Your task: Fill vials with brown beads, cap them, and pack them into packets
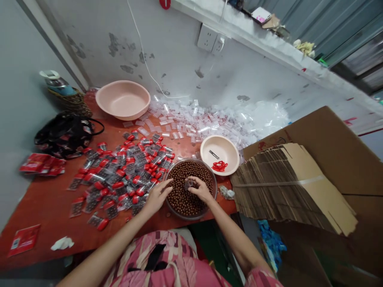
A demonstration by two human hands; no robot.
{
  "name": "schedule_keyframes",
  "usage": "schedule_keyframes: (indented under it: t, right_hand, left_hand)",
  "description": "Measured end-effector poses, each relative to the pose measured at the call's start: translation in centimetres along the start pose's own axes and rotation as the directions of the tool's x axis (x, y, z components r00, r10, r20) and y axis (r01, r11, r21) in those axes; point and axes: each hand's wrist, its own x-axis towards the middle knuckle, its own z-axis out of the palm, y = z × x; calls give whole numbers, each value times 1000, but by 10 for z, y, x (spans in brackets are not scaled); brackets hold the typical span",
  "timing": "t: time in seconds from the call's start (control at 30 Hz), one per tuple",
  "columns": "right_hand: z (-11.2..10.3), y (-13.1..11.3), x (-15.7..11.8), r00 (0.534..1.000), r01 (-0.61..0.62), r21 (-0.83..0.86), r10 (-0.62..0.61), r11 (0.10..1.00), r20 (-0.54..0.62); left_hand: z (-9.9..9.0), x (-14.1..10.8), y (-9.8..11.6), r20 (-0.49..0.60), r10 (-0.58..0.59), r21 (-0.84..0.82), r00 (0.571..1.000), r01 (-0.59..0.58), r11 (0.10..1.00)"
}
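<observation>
Clear container (pixel 188 184) sits between partly curled fingers of the right hand (pixel 201 191).

A bowl (pixel 191 218) full of balls (pixel 183 201) stood at the front of the table (pixel 50 215), with capped containers (pixel 119 175) heaped to its left. I saw a small basin (pixel 223 147) behind it to the right (flattened cartons (pixel 269 183) lay farther right). Empty containers (pixel 191 117) spread behind, along the wall (pixel 179 71); a large basin (pixel 122 101) sat back left, the handbag (pixel 64 135) left of that.
</observation>
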Motion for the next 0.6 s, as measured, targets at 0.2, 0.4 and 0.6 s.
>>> schedule_keyframes:
  t: [0.2, 0.4, 0.6]
  right_hand:
    - [-4, -15, -10, 988, -109, 657, 152, 746, -9]
    - [-33, -24, -16, 974, -50, 466, 146, 883, -171]
    - [-59, -28, -15, 982, 39, 289, 16, 956, -186]
  left_hand:
    - [38, 22, 25, 202, 56, -133, 978, -30, 991]
    - [49, 36, 39, 218, 68, -128, 973, -41, 991]
    - [59, 51, 36, 271, 34, -343, 962, 63, 937]
